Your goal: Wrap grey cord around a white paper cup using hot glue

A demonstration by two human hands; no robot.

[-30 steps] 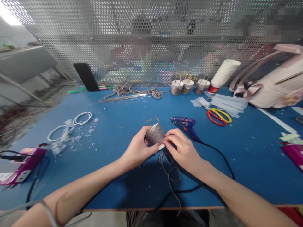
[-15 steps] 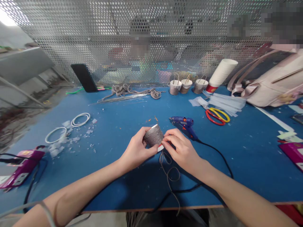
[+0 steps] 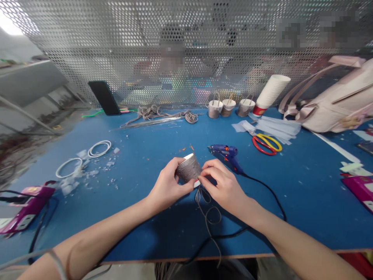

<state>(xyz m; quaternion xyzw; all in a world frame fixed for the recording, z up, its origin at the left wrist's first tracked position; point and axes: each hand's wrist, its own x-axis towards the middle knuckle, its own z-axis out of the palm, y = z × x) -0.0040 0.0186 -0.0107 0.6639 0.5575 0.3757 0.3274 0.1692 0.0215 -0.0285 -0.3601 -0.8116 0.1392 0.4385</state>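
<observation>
A paper cup (image 3: 189,168) wound with grey cord lies tilted in my left hand (image 3: 169,179), thumb along its lower side and fingers behind. A strip of white and red shows bare near its lower end. At that end my right hand (image 3: 219,179) pinches the grey cord (image 3: 207,217) against the cup's side. Loose loops of this cord hang below the fingers and trail over the table's front edge. Just beyond my right hand lies a blue glue gun (image 3: 226,152), its black cable running right and round to the front.
Yellow and red scissors (image 3: 266,144) lie by translucent strips (image 3: 275,126). Behind stand a stack of paper cups (image 3: 269,95), several cord-wrapped cups (image 3: 215,109), a cord bundle (image 3: 150,112) and a phone (image 3: 104,98). White rings (image 3: 99,148) and a purple power strip (image 3: 29,206) sit left; a bag (image 3: 338,101) right.
Both hands keep the same hold on the cup and cord, with barely any movement. The view has shifted very slightly. A person at the far right has moved back from the bag.
</observation>
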